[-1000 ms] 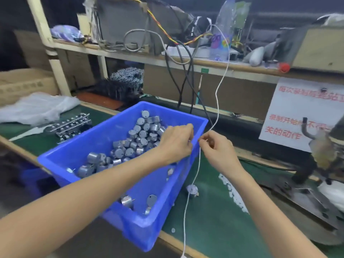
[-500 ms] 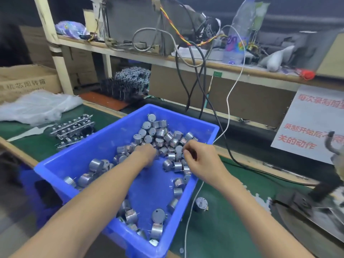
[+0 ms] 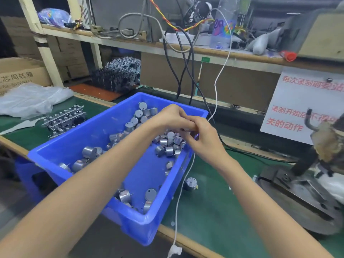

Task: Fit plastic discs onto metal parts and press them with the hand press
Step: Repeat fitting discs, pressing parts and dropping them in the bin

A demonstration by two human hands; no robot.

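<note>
A blue bin on the green mat holds several silver cylindrical metal parts. Above the bin's far right end my left hand and my right hand meet, fingers curled toward each other. Together they pinch a small silvery metal part, mostly hidden by the fingers. One loose metal part lies on the mat just right of the bin. The hand press stands at the right edge. A few white bits lie beside my right forearm.
A white cable hangs from the shelf down past the bin's right side and over the table edge. Black cables drop behind the bin. Metal strips and a plastic bag lie at the left. A printed sign leans behind the press.
Half a second ago both hands were down among the parts in the bin. They have since lifted and come together over its far right end.
</note>
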